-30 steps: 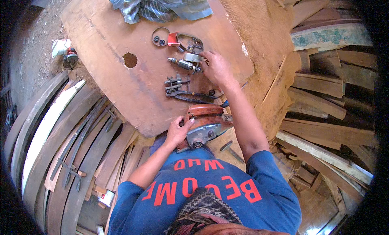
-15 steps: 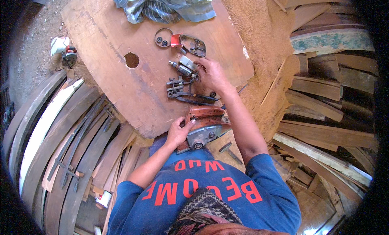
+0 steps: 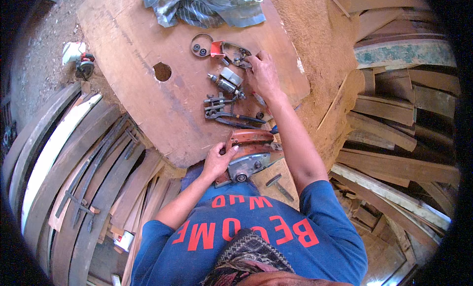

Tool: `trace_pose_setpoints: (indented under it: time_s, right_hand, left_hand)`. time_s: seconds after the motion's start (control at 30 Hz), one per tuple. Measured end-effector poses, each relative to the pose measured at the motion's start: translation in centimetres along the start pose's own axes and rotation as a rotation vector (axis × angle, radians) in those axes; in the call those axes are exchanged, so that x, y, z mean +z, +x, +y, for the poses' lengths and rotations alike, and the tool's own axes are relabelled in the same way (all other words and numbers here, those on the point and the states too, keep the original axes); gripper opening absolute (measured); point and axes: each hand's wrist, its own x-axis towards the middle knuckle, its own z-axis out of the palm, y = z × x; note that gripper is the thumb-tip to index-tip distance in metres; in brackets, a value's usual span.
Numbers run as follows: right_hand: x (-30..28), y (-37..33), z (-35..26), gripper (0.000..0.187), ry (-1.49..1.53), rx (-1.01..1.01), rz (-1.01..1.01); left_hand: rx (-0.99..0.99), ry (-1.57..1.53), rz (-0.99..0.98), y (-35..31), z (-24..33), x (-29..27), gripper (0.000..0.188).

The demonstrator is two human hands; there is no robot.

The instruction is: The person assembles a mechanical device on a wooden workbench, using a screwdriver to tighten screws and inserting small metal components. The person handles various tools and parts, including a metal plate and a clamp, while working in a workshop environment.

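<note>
The left hand (image 3: 218, 160) should keep the orange power tool (image 3: 249, 155) pinned at the near edge of the wooden board (image 3: 148, 79), thumb and fingers curled on its housing so it cannot slide off toward the lap; the grip looks firm, wrist bent inward, elbow low by the blue shirt; further along, the pliers (image 3: 231, 116) and the small motor part (image 3: 225, 83) lie loose in the middle of the board, so any reach is best kept high enough not to sweep them; the right hand (image 3: 263, 74) stretches far forward, arm nearly straight, fingers spread and resting on the dark metal guard (image 3: 235, 53) beside a red piece, not visibly closed round it; a light pinch at its rim would lift it cleanly
</note>
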Motion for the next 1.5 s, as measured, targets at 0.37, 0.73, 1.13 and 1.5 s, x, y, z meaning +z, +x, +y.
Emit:
trace_pose_setpoints:
  time_s: [0.37,0.73,1.13,1.5]
  right_hand:
    - [0.4,-1.8,-0.4,0.014,-0.112,-0.102,0.057]
    - [1.7,-0.9,-0.2,0.010,-0.102,-0.143,0.042]
    - [1.1,-0.5,0.2,0.014,0.003,-0.084,0.056]
    - [0.4,-0.3,0.6,0.013,0.017,-0.094,0.028]
  left_hand:
    - [0.014,-0.039,-0.005,0.6,-1.6,0.4,0.056]
    - [0.064,0.004,0.027,0.6,-1.6,0.5,0.057]
    - [-0.009,-0.046,-0.053,0.7,-1.7,0.4,0.049]
    - [0.051,0.028,0.004,1.1,-2.4,0.6,0.051]
